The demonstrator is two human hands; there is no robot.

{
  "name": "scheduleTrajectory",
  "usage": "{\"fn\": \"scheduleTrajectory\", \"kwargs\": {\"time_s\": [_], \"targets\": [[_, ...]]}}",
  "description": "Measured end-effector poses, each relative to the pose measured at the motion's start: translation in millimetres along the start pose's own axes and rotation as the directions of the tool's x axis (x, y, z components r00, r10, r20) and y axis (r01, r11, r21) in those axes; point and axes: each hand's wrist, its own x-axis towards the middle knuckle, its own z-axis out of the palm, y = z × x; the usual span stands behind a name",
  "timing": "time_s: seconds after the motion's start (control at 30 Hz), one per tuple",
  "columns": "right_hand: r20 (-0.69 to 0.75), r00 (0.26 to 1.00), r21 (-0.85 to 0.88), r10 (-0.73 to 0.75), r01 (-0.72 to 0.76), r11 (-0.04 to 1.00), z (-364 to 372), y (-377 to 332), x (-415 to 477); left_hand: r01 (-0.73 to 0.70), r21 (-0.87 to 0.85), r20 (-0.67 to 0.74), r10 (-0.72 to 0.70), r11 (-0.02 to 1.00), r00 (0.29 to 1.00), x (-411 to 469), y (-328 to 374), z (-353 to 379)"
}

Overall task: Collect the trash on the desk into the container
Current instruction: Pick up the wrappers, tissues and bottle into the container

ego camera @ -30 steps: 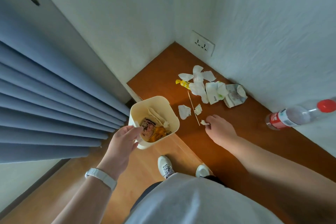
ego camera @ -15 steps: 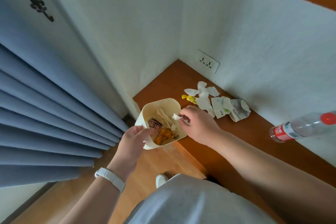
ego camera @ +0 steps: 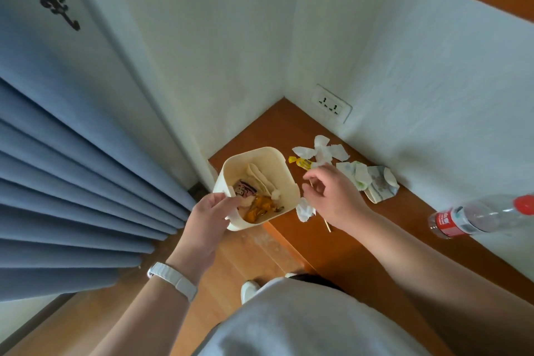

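My left hand (ego camera: 212, 212) grips the near rim of a cream plastic container (ego camera: 277, 160), held at the desk's left edge; wrappers and paper scraps lie inside it. My right hand (ego camera: 332, 193) hovers over the desk just right of the container, fingers apart and empty. A thin wooden stick (ego camera: 327, 225) lies on the desk and passes under this hand. A torn white paper scrap (ego camera: 304, 211) lies below the hand. Further back lie white paper scraps (ego camera: 323, 150), a yellow candy wrapper (ego camera: 300, 162) and crumpled printed wrappers (ego camera: 372, 182).
The brown desk (ego camera: 346, 243) sits in a corner between white walls, with a wall socket (ego camera: 331, 104) at the back. A clear plastic bottle (ego camera: 479, 215) with a red cap and label lies at the right. Blue curtains (ego camera: 72, 182) hang at the left. My shoes show on the wooden floor.
My right hand picked a paper scrap off the desk, carried it over the container and let it go, then moved back right with open fingers. My left hand kept holding the container.
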Motion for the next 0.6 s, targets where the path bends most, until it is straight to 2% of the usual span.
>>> {"fn": "scheduleTrajectory", "kwargs": {"time_s": [0.1,0.23,0.6], "targets": [[0.08,0.985,-0.104,0.152,-0.144,0.984,3.0,40.7,-5.7,0.001,-0.035,-0.025,-0.002,0.999,1.0,2.8,1.8,1.3],[0.214,0.941,-0.28,0.262,-0.198,0.939,17.9,83.1,-14.1,0.028,-0.054,-0.037,-0.03,0.998,0.999,5.5,4.9,2.6],[0.255,0.925,-0.321,0.282,-0.194,0.927,49.4,125.0,-21.3,0.049,-0.033,-0.103,-0.053,0.998,0.993,10.7,2.1,12.6]]}}
